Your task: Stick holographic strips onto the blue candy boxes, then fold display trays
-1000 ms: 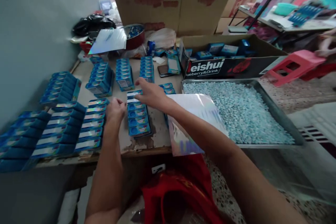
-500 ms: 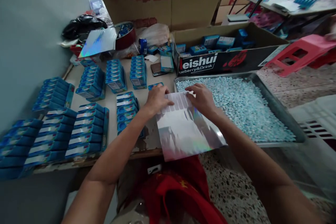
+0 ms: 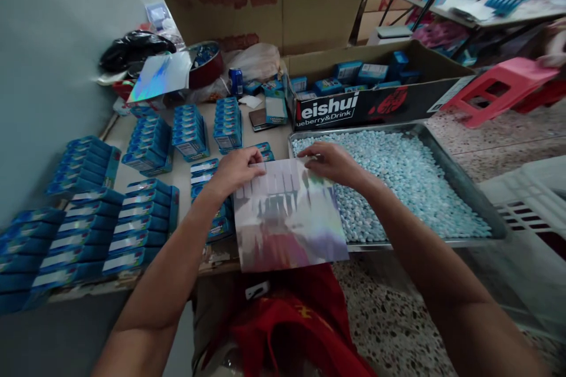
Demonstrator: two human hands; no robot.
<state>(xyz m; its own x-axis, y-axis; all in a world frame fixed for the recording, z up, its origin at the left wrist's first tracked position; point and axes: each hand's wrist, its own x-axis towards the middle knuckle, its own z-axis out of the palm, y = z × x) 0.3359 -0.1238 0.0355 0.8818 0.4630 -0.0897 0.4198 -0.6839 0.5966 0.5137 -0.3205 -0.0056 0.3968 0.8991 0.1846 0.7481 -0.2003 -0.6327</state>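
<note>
A shiny, reflective sheet of label stickers (image 3: 289, 227) hangs over the table's front edge, with pale strips in a row near its top. My left hand (image 3: 239, 169) pinches its upper left edge between thumb and fingers. At the upper right edge, the curled fingers of my right hand (image 3: 332, 162) are closed on the sheet; what lies between the fingertips is partly hidden. Beside and partly behind my left hand stands a group of small blue boxes (image 3: 221, 228), some with white strips on top. Under my right forearm is a metal tray (image 3: 464, 177) of pale blue and white candy-like pieces (image 3: 398, 182).
More blue boxes (image 3: 145, 212) stand in rows on the left. A black-printed carton (image 3: 380, 103) holding blue boxes sits behind the tray. Farther back are a red pot (image 3: 210, 73), a blue can (image 3: 236, 80) and another shiny sheet (image 3: 161, 73). A pink stool (image 3: 504, 88) stands right.
My left hand and the sheet have moved left, and the sheet hangs straighter. The gap between my hands has widened. The view has shifted slightly.
</note>
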